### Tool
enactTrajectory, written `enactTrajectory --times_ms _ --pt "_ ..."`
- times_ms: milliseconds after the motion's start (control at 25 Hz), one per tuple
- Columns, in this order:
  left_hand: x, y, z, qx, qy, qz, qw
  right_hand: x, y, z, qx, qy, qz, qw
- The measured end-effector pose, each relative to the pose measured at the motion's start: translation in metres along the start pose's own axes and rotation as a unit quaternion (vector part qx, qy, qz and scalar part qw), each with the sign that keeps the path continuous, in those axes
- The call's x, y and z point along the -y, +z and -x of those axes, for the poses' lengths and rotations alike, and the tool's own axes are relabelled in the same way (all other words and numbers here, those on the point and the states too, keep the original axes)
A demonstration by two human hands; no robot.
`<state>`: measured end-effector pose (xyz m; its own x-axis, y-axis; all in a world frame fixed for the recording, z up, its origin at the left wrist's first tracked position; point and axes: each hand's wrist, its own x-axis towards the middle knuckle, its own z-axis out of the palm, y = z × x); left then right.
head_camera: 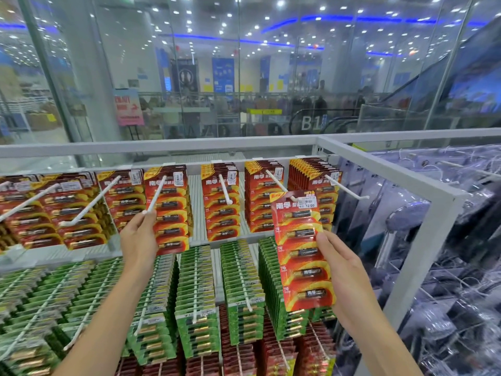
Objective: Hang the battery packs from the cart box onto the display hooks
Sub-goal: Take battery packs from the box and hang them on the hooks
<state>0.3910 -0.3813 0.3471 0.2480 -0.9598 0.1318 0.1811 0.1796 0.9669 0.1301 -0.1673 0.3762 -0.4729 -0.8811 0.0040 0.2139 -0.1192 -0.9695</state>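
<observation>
Head view: battery pack (302, 251) pinched between right-hand fingers (329, 246).

Held pack (302, 251) before right hook (282, 185); left hand (139, 237) leftward.

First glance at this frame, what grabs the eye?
The long red-and-orange battery pack held up centre-right by the right hand, its top at the tip of a white display hook. Left of it, the left hand pinches the tip of another white hook. Dense rows of green battery packs fill the rack below.
</observation>
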Motion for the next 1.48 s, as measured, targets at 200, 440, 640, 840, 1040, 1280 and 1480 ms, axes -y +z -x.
enactTrajectory --times_ms 200,440,640,840,1040,1280,1480 --pt "-0.002 0.001 0.003 -0.001 0.003 -0.016 1.0 -0.005 0.025 -0.065 -0.021 0.019 0.048 0.998" --pt "-0.003 -0.001 0.005 -0.002 0.01 -0.051 0.999 -0.013 0.055 -0.143 -0.029 0.004 0.078 0.996" --pt "0.011 -0.015 0.009 0.019 0.019 -0.089 0.996 -0.036 0.041 -0.147 -0.047 -0.023 0.124 0.991" --pt "0.028 -0.039 0.06 0.016 0.018 -0.138 0.99 -0.065 0.007 -0.117 -0.077 -0.052 0.2 0.975" --pt "0.054 -0.032 0.157 0.039 -0.04 -0.104 0.993 -0.094 -0.061 -0.025 -0.095 -0.029 0.2 0.975" --pt "0.135 0.011 0.276 0.145 -0.126 -0.126 0.973 -0.155 -0.197 0.096 -0.216 0.082 0.212 0.95" --pt "0.213 0.064 0.367 0.284 -0.209 -0.188 0.917 -0.2 -0.303 0.171 -0.331 0.212 0.215 0.894"
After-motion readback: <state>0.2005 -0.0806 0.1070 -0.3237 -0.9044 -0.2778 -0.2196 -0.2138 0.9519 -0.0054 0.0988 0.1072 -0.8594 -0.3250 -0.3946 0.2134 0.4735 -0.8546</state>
